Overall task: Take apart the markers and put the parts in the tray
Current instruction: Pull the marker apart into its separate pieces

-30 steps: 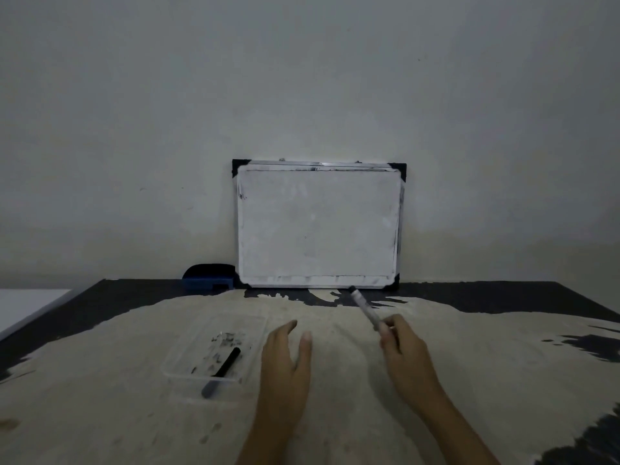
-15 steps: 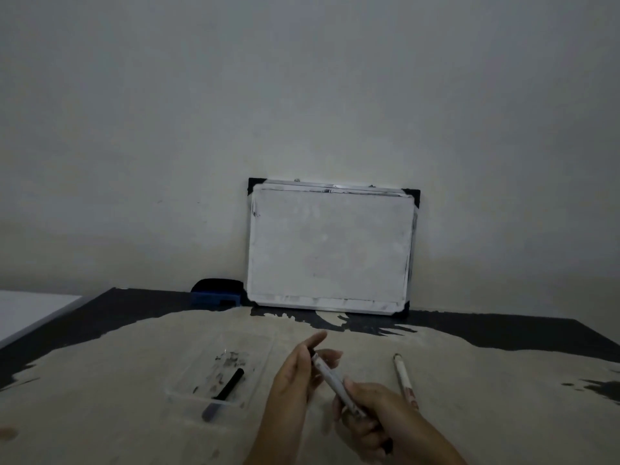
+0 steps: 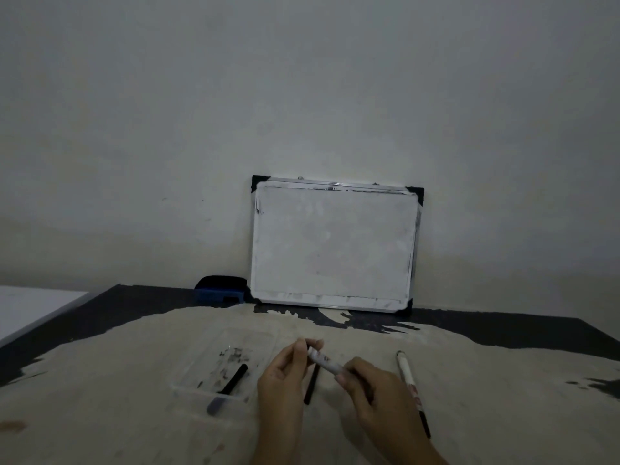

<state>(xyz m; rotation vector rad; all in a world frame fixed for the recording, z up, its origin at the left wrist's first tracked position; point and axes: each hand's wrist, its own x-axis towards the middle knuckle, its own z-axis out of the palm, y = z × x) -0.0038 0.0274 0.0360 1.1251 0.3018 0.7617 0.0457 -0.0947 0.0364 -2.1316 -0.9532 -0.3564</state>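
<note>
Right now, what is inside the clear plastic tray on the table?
The clear plastic tray holds one black rod-like marker part and dark smudges. The left hand covers its right edge.

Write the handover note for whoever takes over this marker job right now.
Right hand: shut on the white marker barrel.
Left hand: fingertips pinch that barrel's far end.
A thin black stick hangs below the hands; what holds it is unclear.
Clear plastic tray: holds one black marker part, its grey end over the near rim.
Second white marker: whole, on the table right of the hands.
Left: finish this marker, tray its parts, then the second.
</note>
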